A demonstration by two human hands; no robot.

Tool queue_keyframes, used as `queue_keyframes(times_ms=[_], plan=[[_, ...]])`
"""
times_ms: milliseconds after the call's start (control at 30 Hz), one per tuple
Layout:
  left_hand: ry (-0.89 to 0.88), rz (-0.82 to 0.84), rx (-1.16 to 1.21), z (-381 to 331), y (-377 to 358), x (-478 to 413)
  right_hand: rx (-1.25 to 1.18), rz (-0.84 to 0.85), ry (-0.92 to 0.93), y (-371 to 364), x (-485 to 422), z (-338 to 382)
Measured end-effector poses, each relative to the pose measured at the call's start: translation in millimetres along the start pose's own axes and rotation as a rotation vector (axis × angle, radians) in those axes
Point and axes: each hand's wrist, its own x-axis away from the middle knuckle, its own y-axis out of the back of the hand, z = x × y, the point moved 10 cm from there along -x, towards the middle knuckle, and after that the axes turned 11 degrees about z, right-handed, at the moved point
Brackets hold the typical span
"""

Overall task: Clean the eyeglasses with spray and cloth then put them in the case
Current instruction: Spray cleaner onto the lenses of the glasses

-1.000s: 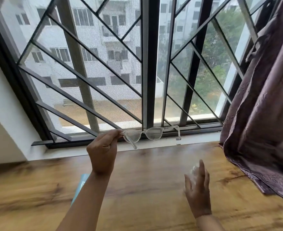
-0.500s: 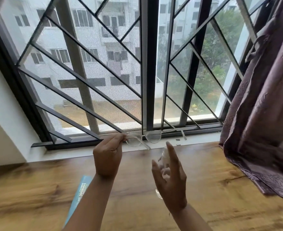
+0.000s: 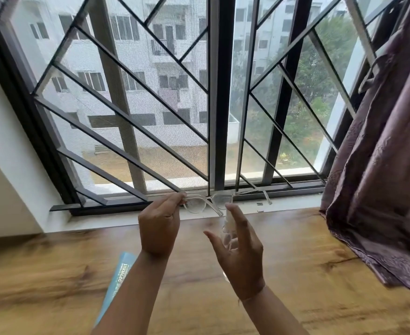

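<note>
Nearest the camera, a blue printed packet [image 3: 119,274] lies on the wood-grain counter [image 3: 320,274], half hidden under the left forearm. Further out, the right hand [image 3: 241,252] grips a small clear spray bottle [image 3: 227,228], hard to make out behind the palm, index finger raised at its top. The left hand [image 3: 159,228] fingers [image 3: 175,200] pinch the transparent-framed eyeglasses [image 3: 196,205] by one corner, in the air before the window sill [image 3: 126,217]. A creased purple curtain [image 3: 380,165] hangs at the right
</note>
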Motion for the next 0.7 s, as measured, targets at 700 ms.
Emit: queue_keyframes(times_ms=[700], plan=[[0.120, -0.051, 0.122, 4, 12, 1, 0.182, -0.110, -0.219, 46, 17, -54]])
